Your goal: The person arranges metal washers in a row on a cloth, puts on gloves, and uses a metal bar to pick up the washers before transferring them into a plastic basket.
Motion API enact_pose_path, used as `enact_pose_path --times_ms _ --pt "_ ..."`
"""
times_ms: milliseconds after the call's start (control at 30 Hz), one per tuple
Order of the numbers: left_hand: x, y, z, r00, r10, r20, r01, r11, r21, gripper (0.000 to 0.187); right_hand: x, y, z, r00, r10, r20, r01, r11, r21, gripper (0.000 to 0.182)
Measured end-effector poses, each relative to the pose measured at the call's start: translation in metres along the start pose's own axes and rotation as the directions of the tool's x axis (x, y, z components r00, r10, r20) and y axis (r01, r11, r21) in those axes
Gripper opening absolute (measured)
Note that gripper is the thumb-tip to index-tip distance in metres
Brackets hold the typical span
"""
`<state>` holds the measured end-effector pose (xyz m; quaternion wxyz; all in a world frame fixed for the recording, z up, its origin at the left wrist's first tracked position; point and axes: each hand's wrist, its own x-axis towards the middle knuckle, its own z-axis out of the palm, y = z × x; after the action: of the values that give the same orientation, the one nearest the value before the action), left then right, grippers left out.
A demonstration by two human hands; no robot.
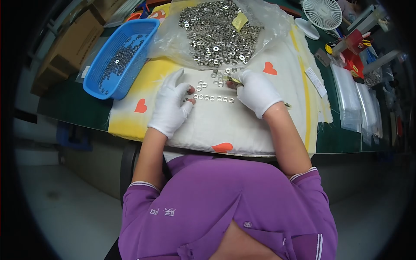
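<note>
Tool (235, 81) partly hidden by right hand (258, 92); label (316, 82) text illegible.

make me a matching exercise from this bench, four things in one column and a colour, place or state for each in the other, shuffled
1. basket
2. fan
3. bag
4. right hand

A. clear, heaped with rings
B. gloved
C. blue
D. white, at the back right

Pairs: 1-C, 2-D, 3-A, 4-B

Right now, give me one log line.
left hand: beside metal rings; right hand: gripping slim tool; plastic bag: heaped metal parts; blue basket: small parts
</note>
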<state>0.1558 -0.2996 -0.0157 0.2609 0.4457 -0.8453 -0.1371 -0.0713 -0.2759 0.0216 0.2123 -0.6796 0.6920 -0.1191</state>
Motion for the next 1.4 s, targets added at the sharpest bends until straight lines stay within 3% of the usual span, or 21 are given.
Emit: enact_pose_path --times_ms 67,133,333,433,567,667,733,767,967,1100,1233,1333,1400 --pt "-0.004 -0.002 -0.002 1.000 -0.024 -0.009 0.023 0.999 -0.023 0.020 0.002 0.003 0.004 0.999 -0.023 -0.038 0.022 1.000 -0.020 0.030" --pt "-0.006 -0.008 -0.002 0.999 -0.049 -0.014 0.048 0.998 -0.044 0.020 0.006 0.007 0.013 0.984 -0.159 -0.082 0.158 0.987 -0.024 0.033" --pt "-0.008 -0.015 -0.002 0.981 -0.088 -0.173 0.103 0.992 0.078 0.022 0.008 0.001 0.017 0.973 -0.210 -0.097 0.205 0.977 -0.057 0.031" --pt "-0.008 -0.011 -0.005 0.987 -0.053 -0.152 0.063 0.996 0.065 0.024 0.010 -0.001 0.017 0.951 -0.291 -0.101 0.283 0.955 -0.087 0.021" --pt "-0.006 -0.007 -0.006 0.988 -0.131 -0.084 0.129 0.991 -0.021 0.023 0.012 0.002 0.018 0.930 -0.349 -0.117 0.326 0.928 -0.183 0.022" --pt "-0.002 -0.007 -0.006 0.986 -0.143 -0.084 0.138 0.988 -0.064 0.020 0.004 0.005 0.013 0.950 -0.269 -0.160 0.251 0.960 -0.127 0.018" --pt "0.000 -0.010 -0.008 0.988 -0.131 -0.077 0.126 0.990 -0.065 0.018 -0.005 0.004 -0.001 0.998 -0.068 -0.005 0.068 0.998 -0.012 0.018" --pt "0.001 -0.011 -0.007 0.989 -0.138 -0.050 0.136 0.989 -0.053 0.015 -0.011 -0.002 -0.012 0.996 -0.025 0.088 0.028 0.999 -0.038 0.018" --pt "0.001 -0.014 -0.005 0.977 -0.211 -0.012 0.210 0.976 -0.053 0.010 -0.013 0.020 0.004 1.000 -0.011 0.000 0.011 0.993 0.117 0.018" --pt "-0.003 -0.018 -0.006 0.972 -0.233 -0.012 0.227 0.956 -0.188 0.010 -0.015 0.022 0.002 0.998 -0.059 0.007 0.058 0.991 0.119 0.017" --pt "0.001 -0.026 -0.002 0.981 -0.192 -0.018 0.185 0.962 -0.203 0.010 -0.015 0.024 0.003 0.996 -0.073 0.046 0.065 0.986 0.152 0.016" --pt "0.005 -0.029 0.000 0.987 -0.149 -0.055 0.142 0.984 -0.107 0.011 -0.015 0.022 0.002 0.996 -0.061 0.062 0.051 0.987 0.154 0.017" --pt "0.004 -0.027 0.000 0.967 -0.238 -0.087 0.225 0.964 -0.140 0.014 -0.013 0.024 0.004 0.995 -0.041 0.090 0.027 0.987 0.157 0.019"
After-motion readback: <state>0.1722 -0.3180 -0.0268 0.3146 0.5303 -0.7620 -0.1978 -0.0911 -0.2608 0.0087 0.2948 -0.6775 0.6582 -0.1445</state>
